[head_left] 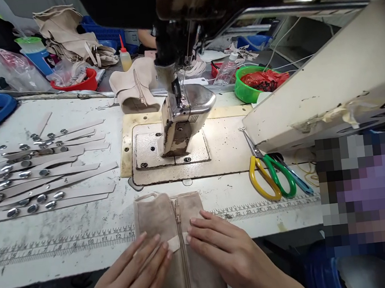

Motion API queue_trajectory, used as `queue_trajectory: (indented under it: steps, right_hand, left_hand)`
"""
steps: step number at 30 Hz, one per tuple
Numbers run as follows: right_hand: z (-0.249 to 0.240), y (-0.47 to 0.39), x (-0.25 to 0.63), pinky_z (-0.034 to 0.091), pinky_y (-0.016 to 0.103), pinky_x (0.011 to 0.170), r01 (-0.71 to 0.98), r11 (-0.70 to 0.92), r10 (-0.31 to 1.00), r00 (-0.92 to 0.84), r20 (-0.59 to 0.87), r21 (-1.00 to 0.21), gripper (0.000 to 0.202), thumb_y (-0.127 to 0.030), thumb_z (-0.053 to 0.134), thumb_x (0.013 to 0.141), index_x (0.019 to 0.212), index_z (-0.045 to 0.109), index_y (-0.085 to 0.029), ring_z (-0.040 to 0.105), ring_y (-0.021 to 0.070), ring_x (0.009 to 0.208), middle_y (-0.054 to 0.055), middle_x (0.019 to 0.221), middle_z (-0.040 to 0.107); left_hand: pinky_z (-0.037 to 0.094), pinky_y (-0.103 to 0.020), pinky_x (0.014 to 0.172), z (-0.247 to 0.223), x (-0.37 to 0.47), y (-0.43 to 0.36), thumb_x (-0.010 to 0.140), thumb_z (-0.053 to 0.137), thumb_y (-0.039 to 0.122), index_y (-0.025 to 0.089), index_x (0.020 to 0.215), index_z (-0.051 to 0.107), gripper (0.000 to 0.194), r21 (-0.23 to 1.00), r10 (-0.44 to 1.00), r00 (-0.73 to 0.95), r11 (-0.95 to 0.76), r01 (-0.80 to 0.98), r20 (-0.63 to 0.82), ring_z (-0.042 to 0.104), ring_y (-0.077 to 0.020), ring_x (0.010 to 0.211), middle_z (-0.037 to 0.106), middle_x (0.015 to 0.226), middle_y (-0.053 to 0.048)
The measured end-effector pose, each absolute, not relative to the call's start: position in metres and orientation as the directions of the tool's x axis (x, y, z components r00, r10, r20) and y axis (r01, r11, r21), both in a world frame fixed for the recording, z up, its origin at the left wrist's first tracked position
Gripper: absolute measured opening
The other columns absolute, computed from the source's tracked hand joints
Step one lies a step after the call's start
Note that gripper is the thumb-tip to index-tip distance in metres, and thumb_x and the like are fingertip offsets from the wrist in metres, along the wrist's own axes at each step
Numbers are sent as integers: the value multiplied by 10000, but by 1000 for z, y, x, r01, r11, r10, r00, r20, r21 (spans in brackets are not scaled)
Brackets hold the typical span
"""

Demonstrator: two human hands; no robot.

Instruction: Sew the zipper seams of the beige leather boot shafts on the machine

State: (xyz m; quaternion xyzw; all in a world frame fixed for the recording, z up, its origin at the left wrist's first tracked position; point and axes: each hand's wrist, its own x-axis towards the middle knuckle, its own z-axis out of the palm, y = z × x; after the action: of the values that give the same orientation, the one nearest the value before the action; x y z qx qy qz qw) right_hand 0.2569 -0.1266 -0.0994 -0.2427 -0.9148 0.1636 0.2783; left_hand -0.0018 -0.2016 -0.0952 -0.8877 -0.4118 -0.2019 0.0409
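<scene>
A beige suede-like piece point(159, 216) with a zipper point(182, 255) down its middle lies at the table's front edge, partly hanging over it. My left hand point(133, 274) rests flat on its left side, fingers stretched out beside a pale strip point(173, 244). On the right side of the zipper my right hand point(227, 245) lies with extended fingers, their tips near another short pale strip. Behind the piece stands the sewing machine's post point(184, 126), under the needle area. Neither hand is closed around anything.
Straps with metal snaps point(26, 173) spread over the left tabletop. Yellow-and-green scissors point(265, 177) lie at the right, before the machine's cream arm point(326, 75). Another beige piece point(136, 88) stands behind the post. Farther back are a red basket point(85, 84) and a green basket point(244, 92).
</scene>
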Motion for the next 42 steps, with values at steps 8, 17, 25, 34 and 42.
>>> queue_trajectory:
  steps: [8,17,25,34,42]
  right_hand:
    - [-100,-127,258,485,408,1162,354,825,529,-758,381,-440,316,-126,407,1054,1151,708,-104,686,210,1180,84,1151,769]
    - [-99,-123,263,426,402,1206,336,834,501,-794,345,-437,336,-162,392,1068,1194,698,-99,655,200,1239,113,1196,757]
    - [-96,-118,262,452,395,1192,323,846,470,-827,308,-425,359,-182,358,1081,1197,691,-110,663,200,1208,81,1200,754]
    - [-94,-114,260,514,397,1134,308,845,464,-829,313,-438,346,-197,360,1087,1142,695,-125,676,189,1160,73,1158,766]
    - [-99,-112,260,538,429,1110,305,843,460,-836,299,-444,283,-185,430,1068,1148,695,-122,678,195,1164,87,1186,757]
  left_hand:
    - [112,-490,1315,-98,7,-202,1057,421,271,182,1217,703,335,91,745,534,-612,786,399,527,-184,1349,711,1296,-1]
    - [295,-315,1270,-97,11,-194,1066,376,204,179,1303,664,374,159,755,571,-638,753,323,540,-154,1338,701,1299,-22]
    - [180,-333,1300,-95,12,-191,1082,347,261,168,1337,647,405,184,763,592,-641,745,260,484,-188,1362,677,1329,-14]
    - [260,-300,1265,-113,20,-186,1026,380,125,165,1220,709,384,316,769,470,-618,720,434,562,-150,1240,722,1173,-26]
    - [406,-278,1174,-91,22,-178,1003,434,140,188,1184,714,337,296,785,490,-605,739,380,613,-143,1140,735,1122,-13]
